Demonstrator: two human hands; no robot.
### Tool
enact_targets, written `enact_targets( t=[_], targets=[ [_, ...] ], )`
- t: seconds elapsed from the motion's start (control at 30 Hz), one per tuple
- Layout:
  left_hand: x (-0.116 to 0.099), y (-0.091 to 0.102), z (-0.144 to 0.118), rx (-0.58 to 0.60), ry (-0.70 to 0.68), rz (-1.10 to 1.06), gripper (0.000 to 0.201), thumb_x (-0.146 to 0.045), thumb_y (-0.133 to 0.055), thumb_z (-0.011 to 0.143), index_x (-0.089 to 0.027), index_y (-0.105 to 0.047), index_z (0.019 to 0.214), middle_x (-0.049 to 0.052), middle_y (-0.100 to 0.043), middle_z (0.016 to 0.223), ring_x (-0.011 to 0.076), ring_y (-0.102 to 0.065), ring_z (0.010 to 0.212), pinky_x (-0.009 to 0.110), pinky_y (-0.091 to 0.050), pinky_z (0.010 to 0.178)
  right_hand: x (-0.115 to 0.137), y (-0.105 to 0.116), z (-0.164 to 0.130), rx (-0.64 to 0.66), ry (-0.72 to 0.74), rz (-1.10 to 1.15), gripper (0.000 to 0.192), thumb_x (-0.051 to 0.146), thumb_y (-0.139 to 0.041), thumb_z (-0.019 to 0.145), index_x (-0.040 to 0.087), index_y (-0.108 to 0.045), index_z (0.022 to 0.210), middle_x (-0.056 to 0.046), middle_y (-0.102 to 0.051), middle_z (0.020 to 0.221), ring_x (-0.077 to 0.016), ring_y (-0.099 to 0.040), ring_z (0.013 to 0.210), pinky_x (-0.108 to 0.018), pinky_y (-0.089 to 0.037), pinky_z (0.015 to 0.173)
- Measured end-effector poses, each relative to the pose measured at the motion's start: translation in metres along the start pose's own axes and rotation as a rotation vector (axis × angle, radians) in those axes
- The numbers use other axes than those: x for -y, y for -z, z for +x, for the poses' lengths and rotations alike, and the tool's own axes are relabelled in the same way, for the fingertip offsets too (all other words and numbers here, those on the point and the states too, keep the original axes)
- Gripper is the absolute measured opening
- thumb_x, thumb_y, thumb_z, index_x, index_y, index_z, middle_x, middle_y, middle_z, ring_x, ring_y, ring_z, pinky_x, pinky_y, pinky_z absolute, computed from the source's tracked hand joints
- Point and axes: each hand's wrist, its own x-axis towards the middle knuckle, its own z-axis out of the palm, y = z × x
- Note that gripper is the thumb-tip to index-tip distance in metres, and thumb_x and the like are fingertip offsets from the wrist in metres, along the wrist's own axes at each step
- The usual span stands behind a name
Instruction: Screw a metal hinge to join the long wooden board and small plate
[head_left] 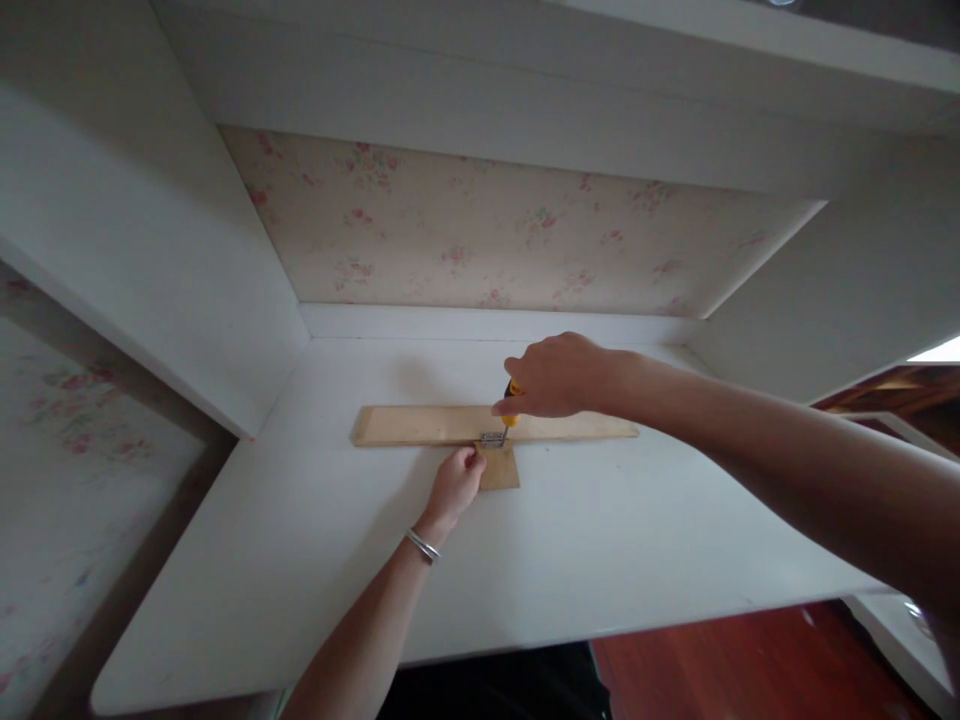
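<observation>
My right hand (559, 375) is wrapped round a screwdriver (511, 419) with a yellow and black handle. The tool points down, its thin shaft meeting the right part of a metal hinge (492, 439). That hinge lies across the joint between a long pale wooden board (420, 424) and a small wooden block (500, 470). At the block's left edge, my left hand (455, 483) is closed with thumb and fingers against the wood, just below the hinge. The screwdriver's tip is too small to make out, and my right hand covers some of the long board.
Both wooden pieces lie on a white desk (600, 540) with a rounded front left corner. White side panels (172, 230) and an overhead shelf (487, 90) enclose it. Flowered wallpaper (465, 230) covers the back. Reddish floor (690, 660) shows below the front edge.
</observation>
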Motion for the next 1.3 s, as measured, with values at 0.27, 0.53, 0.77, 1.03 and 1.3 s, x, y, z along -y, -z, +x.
enact_targets(
  t=[0.27,0.53,0.77,1.03,1.3],
  targets=[
    [-0.009,0.001,-0.004,0.016,0.035,-0.052,0.021,-0.034,-0.046,0.082,-0.017,-0.051,0.070,-0.004,-0.047,0.052,0.0078,-0.043,0.041,0.019,-0.026,0.040,-0.004,-0.007,-0.002,-0.023,0.168,-0.049,0.042,0.048,-0.046,0.084,0.018,-0.057,0.112,-0.016,-0.065,0.096,-0.0291,-0.062,0.086,-0.035,-0.042,0.064],
    [-0.005,0.000,-0.003,0.034,0.045,-0.102,0.024,-0.038,-0.045,0.081,-0.018,-0.053,0.073,-0.005,-0.046,0.051,0.0083,-0.043,0.040,0.019,-0.028,0.038,-0.001,-0.001,-0.003,0.027,0.039,0.023,0.059,0.060,-0.043,0.080,0.017,-0.055,0.118,-0.017,-0.065,0.095,-0.0317,-0.062,0.086,-0.037,-0.043,0.063],
    [-0.001,-0.002,0.000,0.041,0.042,-0.107,0.024,-0.038,-0.045,0.081,-0.017,-0.053,0.072,-0.005,-0.046,0.051,0.0076,-0.043,0.039,0.018,-0.027,0.038,-0.006,-0.010,-0.010,-0.055,0.200,-0.026,0.036,0.040,-0.048,0.082,0.022,-0.057,0.112,-0.012,-0.066,0.088,-0.0263,-0.062,0.078,-0.033,-0.042,0.060],
    [0.001,-0.001,-0.002,0.043,0.019,-0.116,0.026,-0.040,-0.046,0.082,-0.017,-0.053,0.074,-0.004,-0.048,0.055,0.0073,-0.044,0.040,0.019,-0.027,0.038,0.009,-0.005,-0.005,-0.054,-0.013,-0.033,0.068,0.068,-0.031,0.081,0.013,-0.068,0.093,-0.021,-0.065,0.088,-0.0332,-0.062,0.088,-0.040,-0.044,0.067],
    [0.000,0.000,-0.002,0.052,0.012,-0.111,0.023,-0.037,-0.045,0.082,-0.018,-0.051,0.071,-0.005,-0.046,0.051,0.0077,-0.044,0.040,0.019,-0.028,0.040,-0.001,-0.011,-0.021,-0.071,0.281,-0.127,0.025,0.024,-0.048,0.086,0.022,-0.058,0.109,-0.010,-0.064,0.097,-0.0231,-0.063,0.081,-0.030,-0.041,0.061]
  ],
)
